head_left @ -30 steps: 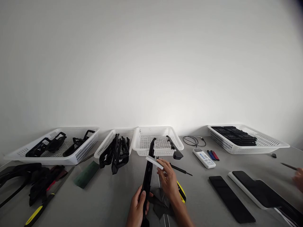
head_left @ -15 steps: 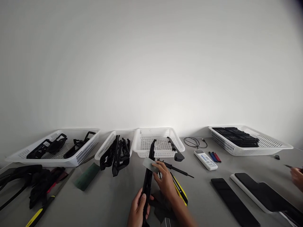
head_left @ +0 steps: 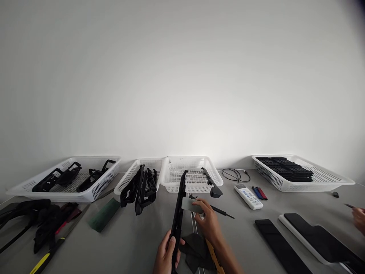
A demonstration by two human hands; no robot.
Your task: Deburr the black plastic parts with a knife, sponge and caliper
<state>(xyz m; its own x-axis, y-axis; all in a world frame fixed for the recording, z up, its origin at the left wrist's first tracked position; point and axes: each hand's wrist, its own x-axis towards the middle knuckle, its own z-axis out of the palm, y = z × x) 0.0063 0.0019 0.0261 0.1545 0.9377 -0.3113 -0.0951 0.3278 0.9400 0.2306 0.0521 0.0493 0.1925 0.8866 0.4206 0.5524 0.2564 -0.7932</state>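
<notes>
My left hand [head_left: 168, 251] is closed around the lower part of a long, narrow black plastic trim piece [head_left: 178, 213], which stands slanted, its far end over the front of a white basket. In my right hand [head_left: 209, 220] is a small grey rectangular sheet [head_left: 191, 205], pinched between thumb and fingers. The sheet's left edge meets the right side of the trim piece; whether it presses on it I cannot tell. Under my right wrist lies a yellow-handled tool [head_left: 213, 257], partly covered. Beside it are a dark crumpled cloth [head_left: 196, 247] and a thin black tool [head_left: 222, 212].
White baskets [head_left: 94, 194] line the wall, holding black plastic parts. A green sheet [head_left: 105, 215], a yellow-and-black-handled file [head_left: 47, 258] and black straps lie left. Rightward are a white device [head_left: 248, 196], a cable [head_left: 232, 175], black panels [head_left: 281, 243] and another person's hand [head_left: 358, 219].
My right hand and the grey sheet have shifted right and slightly down, from across the trim piece to its right side. My left hand keeps its hold.
</notes>
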